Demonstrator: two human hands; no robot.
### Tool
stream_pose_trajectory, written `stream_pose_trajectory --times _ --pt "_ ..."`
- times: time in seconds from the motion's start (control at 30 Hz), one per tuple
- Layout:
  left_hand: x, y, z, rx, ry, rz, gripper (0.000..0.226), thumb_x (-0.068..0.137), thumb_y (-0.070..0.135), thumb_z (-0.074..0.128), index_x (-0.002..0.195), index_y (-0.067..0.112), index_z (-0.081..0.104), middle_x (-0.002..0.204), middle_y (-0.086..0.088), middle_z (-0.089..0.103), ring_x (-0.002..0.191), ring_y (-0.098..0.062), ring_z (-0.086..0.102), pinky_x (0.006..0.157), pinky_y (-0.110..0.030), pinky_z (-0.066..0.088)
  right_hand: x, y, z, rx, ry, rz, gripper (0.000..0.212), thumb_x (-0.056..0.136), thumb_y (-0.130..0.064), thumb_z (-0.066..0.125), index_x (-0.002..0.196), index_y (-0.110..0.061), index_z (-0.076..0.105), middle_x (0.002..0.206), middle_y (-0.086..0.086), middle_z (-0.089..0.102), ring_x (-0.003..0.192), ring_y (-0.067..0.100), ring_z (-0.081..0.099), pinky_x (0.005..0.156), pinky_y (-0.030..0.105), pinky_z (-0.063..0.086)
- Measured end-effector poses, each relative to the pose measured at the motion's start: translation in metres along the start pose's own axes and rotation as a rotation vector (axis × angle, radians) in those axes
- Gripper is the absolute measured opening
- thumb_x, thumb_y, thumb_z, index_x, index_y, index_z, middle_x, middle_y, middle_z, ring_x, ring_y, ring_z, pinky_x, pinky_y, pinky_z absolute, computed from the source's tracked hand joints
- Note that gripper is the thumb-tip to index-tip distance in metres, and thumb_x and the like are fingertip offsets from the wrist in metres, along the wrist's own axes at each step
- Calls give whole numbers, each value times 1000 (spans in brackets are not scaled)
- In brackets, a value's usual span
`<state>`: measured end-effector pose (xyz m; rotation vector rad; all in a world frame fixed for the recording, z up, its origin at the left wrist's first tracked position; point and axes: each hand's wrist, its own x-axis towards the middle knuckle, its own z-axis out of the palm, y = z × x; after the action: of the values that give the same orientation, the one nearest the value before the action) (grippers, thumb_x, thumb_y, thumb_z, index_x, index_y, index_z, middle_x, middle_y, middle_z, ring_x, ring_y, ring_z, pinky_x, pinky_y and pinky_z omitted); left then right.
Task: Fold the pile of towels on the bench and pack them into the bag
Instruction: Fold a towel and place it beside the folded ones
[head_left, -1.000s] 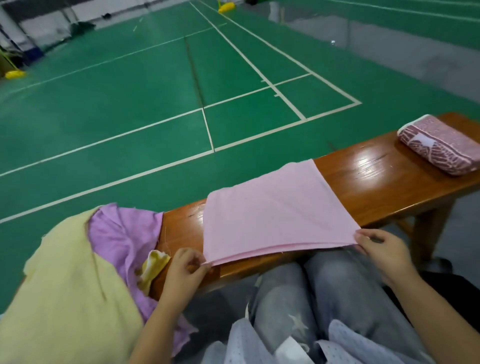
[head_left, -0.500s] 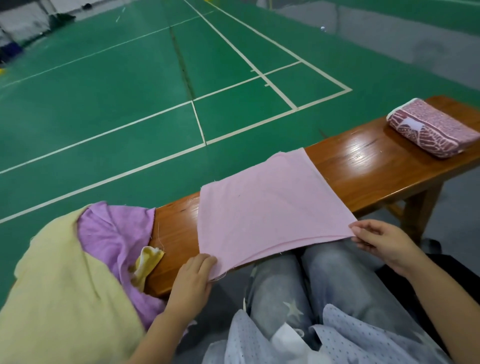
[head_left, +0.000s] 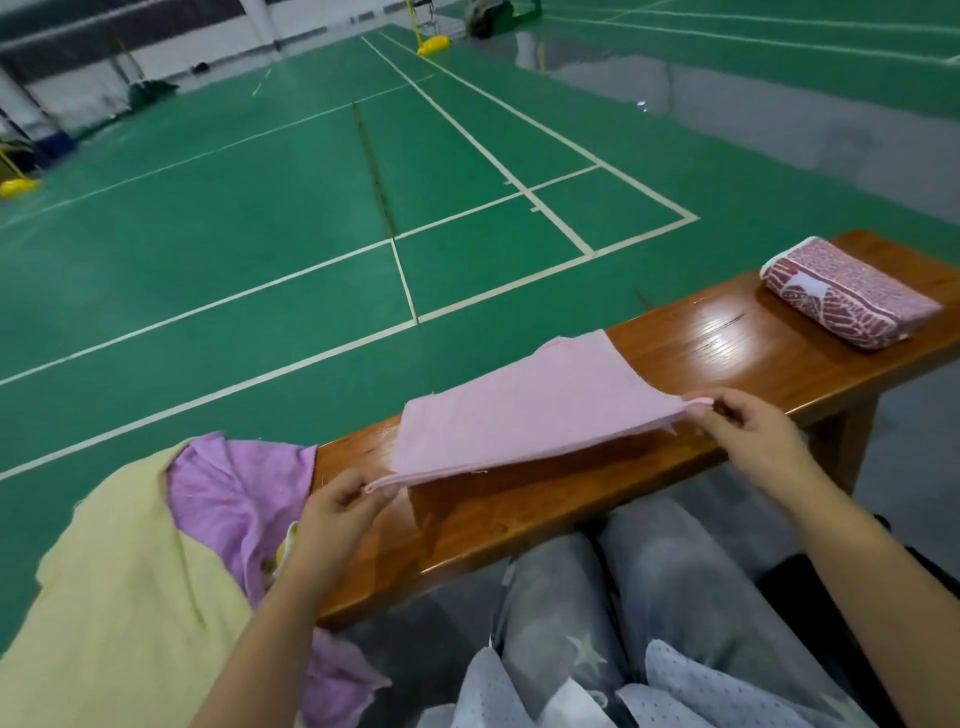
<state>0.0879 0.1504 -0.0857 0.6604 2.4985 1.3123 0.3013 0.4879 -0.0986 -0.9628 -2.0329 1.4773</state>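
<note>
Pink towel (head_left: 530, 410) folded, near edge lifted off the bench (head_left: 701, 338), far edge resting on it; left hand (head_left: 337, 514) fingers pinch its left near corner, right hand (head_left: 748, 436) fingers pinch its right near corner. Left of pink towel: purple towel (head_left: 234, 493) and yellow towel (head_left: 114, 597) piled. Patterned red folded towel (head_left: 852, 296) well right of it on bench

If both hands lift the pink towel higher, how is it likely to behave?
Probably floppy: the pink towel sags between the left hand and right hand pinching its near corners. Likely light, since fingertip pinches hold the edge up. Its far edge lies on the bench and would likely drag.
</note>
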Motion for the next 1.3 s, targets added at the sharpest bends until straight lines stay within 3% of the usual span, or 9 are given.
stream_pose_trajectory --times 0.1,0.27,0.47,0.63,0.73,0.93,1.13,1.2,1.3 --pt "30 25 -23 -107 122 53 12 89 18 66 83 29 70 74 7 68 68 -12 58 62 -21 44 26 -43 -4 -192 20 -195 12 98 -24 49 105 -21 59 82 -10 56 76 7 52 59 20 35" --pt "68 98 -61 -272 303 289 20 90 3 62 76 18 63 58 20 61 60 3 49 58 -10 39 65 -115 -15 -261 198 -550 27 100 -26 45 109 -6 61 96 5 56 90 19 50 67 27 32" --pt "78 151 -110 -629 362 480 19 89 25 65 70 27 69 65 17 55 67 -3 44 64 -20 38 70 -182 -37 -176 427 -824 24 98 -21 46 102 -3 63 102 7 45 94 9 39 81 18 30" --pt "75 150 -101 -614 377 378 31 96 15 56 68 22 69 63 15 56 64 -2 45 60 -21 37 68 -188 -36 10 170 -608 14 99 -20 49 102 -15 62 94 2 61 87 16 53 70 24 40" --pt "63 150 -100 -616 408 372 25 96 17 55 72 21 63 63 17 57 61 -1 46 59 -19 38 60 -187 -42 223 129 -554 16 96 -22 55 102 -14 67 91 -3 67 81 10 58 69 16 48" --pt "47 149 -97 -760 397 329 37 97 22 51 62 24 64 58 16 53 54 1 46 51 -14 41 47 -193 -53 616 -246 -396 29 56 -41 68 76 -22 78 75 -6 73 67 3 66 61 16 53" --pt "57 116 -53 -689 348 -36 17 94 26 60 82 13 60 75 -2 63 65 -12 57 60 -24 50 71 -158 -16 643 -172 48 17 93 -14 57 82 -2 61 61 4 68 50 6 62 51 18 53" --pt "52 110 -28 -653 349 -100 22 92 28 64 77 14 59 74 -5 61 69 -19 54 65 -31 45 67 -147 3 671 -169 114 19 95 -11 54 81 0 59 55 2 67 47 6 61 49 17 53" --pt "37 117 12 -685 270 -142 28 93 26 63 71 13 51 64 -6 48 62 -18 44 55 -29 37 47 -135 32 662 -162 127 15 94 -8 55 83 -1 62 55 1 67 45 5 61 46 16 51"
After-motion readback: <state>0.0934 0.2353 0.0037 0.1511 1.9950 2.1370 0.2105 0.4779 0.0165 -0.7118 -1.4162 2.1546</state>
